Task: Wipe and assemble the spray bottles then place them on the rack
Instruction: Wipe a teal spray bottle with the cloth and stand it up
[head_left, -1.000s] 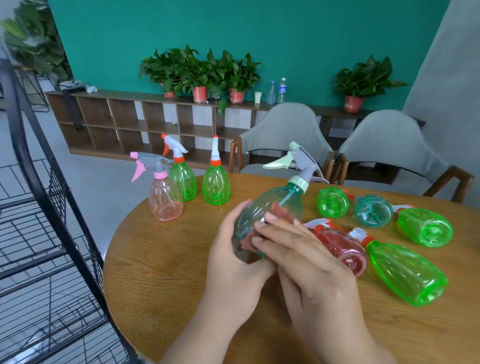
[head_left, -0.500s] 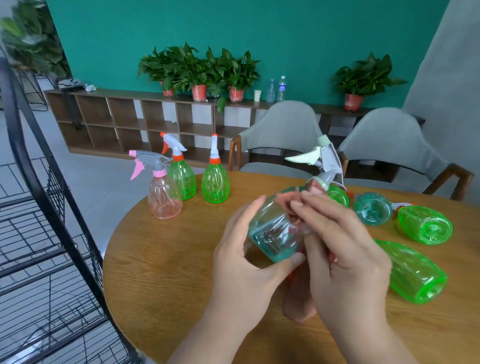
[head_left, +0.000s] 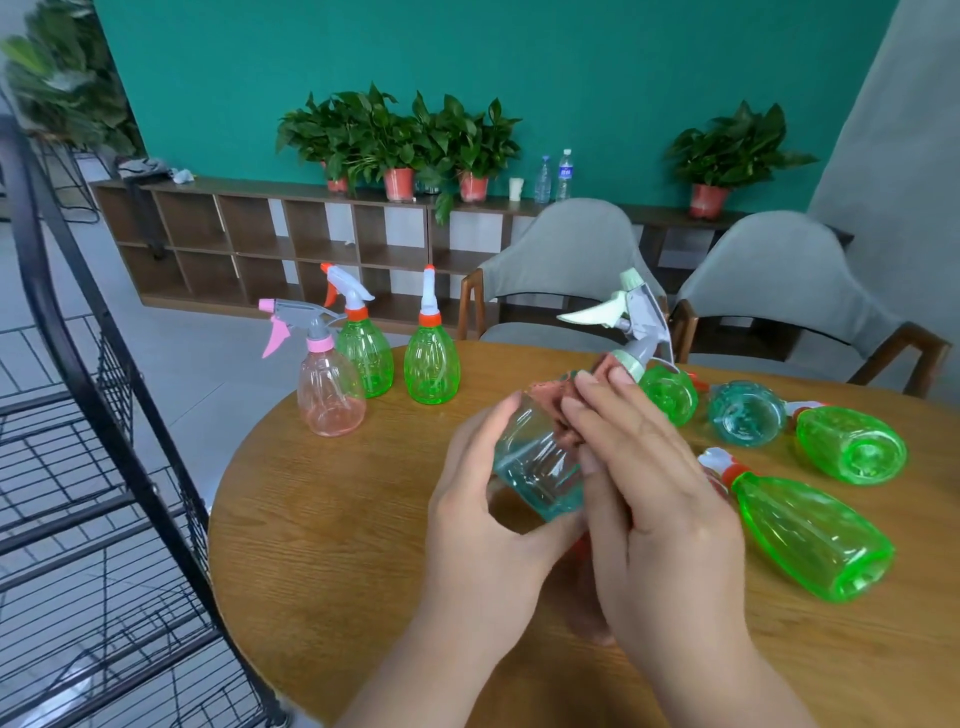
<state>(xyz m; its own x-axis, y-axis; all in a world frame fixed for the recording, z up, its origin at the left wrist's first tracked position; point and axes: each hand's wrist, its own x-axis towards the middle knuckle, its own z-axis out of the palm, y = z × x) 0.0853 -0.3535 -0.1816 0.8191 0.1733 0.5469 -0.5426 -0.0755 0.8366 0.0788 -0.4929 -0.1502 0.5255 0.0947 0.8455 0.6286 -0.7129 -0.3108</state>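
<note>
Left grip (head_left: 480, 525) round teal bottle (head_left: 540, 467)

Left hand (head_left: 483, 525) grips teal bottle (head_left: 537, 467); right hand (head_left: 660, 499) presses cloth (head_left: 563, 410).
</note>
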